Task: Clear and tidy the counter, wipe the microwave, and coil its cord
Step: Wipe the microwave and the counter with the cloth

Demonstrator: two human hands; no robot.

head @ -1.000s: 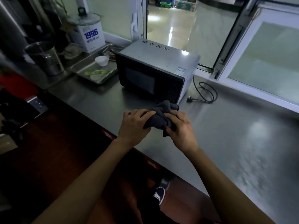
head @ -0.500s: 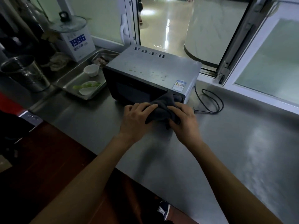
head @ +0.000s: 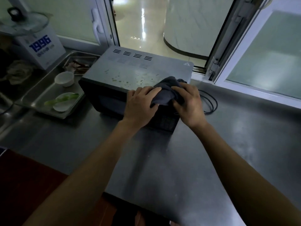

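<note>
I have both hands on a dark grey cloth [head: 166, 93] at the front right corner of the microwave's [head: 138, 70] top: my left hand [head: 140, 105] grasps its near edge with curled fingers, and my right hand [head: 187, 103] clutches the bunched end. The microwave sits on the steel counter [head: 162, 160] with pale crumbs [head: 128, 79] scattered over its top, and its black cord [head: 211, 105] lies looped on the counter just right of it. To the left, a metal tray [head: 40, 95] holds 1 small white bowl [head: 64, 78] and a plate [head: 62, 101] with green scraps, beside a white box [head: 40, 49] marked 1996.
</note>
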